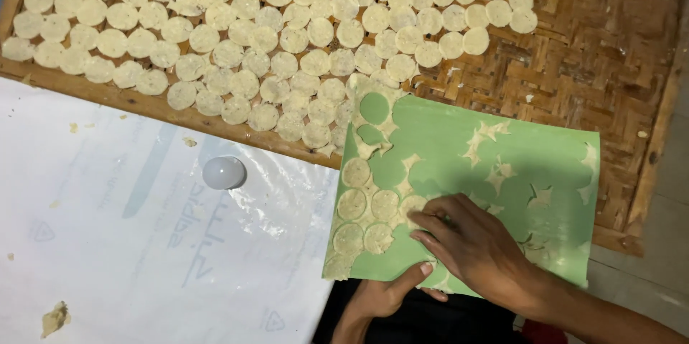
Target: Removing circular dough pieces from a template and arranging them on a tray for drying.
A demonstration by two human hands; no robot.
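Most of the work appears to be done: the woven tray [603,49] is already covered over its left and middle with close rows of pale discs [237,35], while its right part remains bare. The green sheet [531,164] lies tilted over the tray's lower right edge, and most of it has been emptied; only star-shaped scraps of dough [495,175] are left between round bare patches. About seven discs [367,204] are still seen on the sheet, clustered along its left side. The right hand [477,243] is laid flat on the sheet with fingers stretched toward the nearest disc, its grip loose, nothing clasped. The sheet's lower edge is pinched by the left hand [384,294], thumb on top, so that grip is closed on the sheet. To the left, a white plastic cover [108,243] with a few crumbs and a small round white object [224,172] is seen. By this judgement, the last few discs remain to be lifted.
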